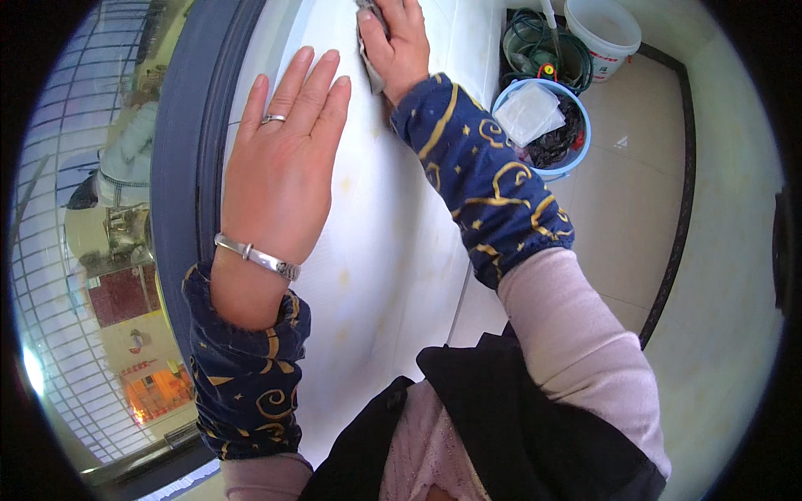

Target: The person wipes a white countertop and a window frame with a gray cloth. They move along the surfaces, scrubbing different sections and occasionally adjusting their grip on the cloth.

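Observation:
My left hand point(285, 163), with a ring and a silver bangle, lies palm down with straight fingers over the white tiled surface point(357, 263), beside the dark window frame point(182, 156). At the top, my right hand point(401, 47) grips a grey cloth point(374, 69) on the same pale surface, ahead and to the right of the left one. Part of the cloth is hidden by the fingers and the picture's upper edge. Both forearms wear dark blue sleeve covers with gold swirls and stars.
On the tiled floor point(633, 194) at the upper right stand a blue-rimmed bucket point(586, 147) with bags inside, a white plastic bucket point(604, 31) and a container with a coiled green hose point(529, 28). A glass pane point(88, 188) with a grid behind it fills the left.

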Tool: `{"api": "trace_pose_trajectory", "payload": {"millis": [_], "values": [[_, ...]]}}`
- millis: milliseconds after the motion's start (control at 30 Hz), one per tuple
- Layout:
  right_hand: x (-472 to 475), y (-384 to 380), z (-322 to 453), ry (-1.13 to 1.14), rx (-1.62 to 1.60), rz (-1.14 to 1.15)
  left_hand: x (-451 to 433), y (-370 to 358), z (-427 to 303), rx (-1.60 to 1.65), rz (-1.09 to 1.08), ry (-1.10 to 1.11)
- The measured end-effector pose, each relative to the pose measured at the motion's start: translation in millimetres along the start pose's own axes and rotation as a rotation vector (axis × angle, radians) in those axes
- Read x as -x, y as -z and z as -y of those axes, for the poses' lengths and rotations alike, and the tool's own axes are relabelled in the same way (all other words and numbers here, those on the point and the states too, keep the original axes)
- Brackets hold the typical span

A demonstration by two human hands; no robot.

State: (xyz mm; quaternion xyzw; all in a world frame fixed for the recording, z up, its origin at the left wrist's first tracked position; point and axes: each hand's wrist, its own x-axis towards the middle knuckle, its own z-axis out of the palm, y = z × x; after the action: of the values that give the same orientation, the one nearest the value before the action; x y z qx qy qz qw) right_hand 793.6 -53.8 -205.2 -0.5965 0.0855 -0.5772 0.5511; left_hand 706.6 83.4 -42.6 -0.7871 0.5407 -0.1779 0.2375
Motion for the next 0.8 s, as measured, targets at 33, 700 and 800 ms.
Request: {"api": "trace_pose_trajectory", "payload": {"millis": [33,700,800], "values": [[10.8,-1.1,10.8,0.011,0.023,0.025,3.2,-2.0,1.8,0.019,0.01,0.024],[102.0,30.6,0.2,-0.299,-0.03,0.142,13.8,0.2,3.4,0.027,0.058,-0.143],[180.0,50.9,49.7,-0.182,-0.079,0.316,19.4,3.8,4.0,0.054,0.1,-0.125]]}}
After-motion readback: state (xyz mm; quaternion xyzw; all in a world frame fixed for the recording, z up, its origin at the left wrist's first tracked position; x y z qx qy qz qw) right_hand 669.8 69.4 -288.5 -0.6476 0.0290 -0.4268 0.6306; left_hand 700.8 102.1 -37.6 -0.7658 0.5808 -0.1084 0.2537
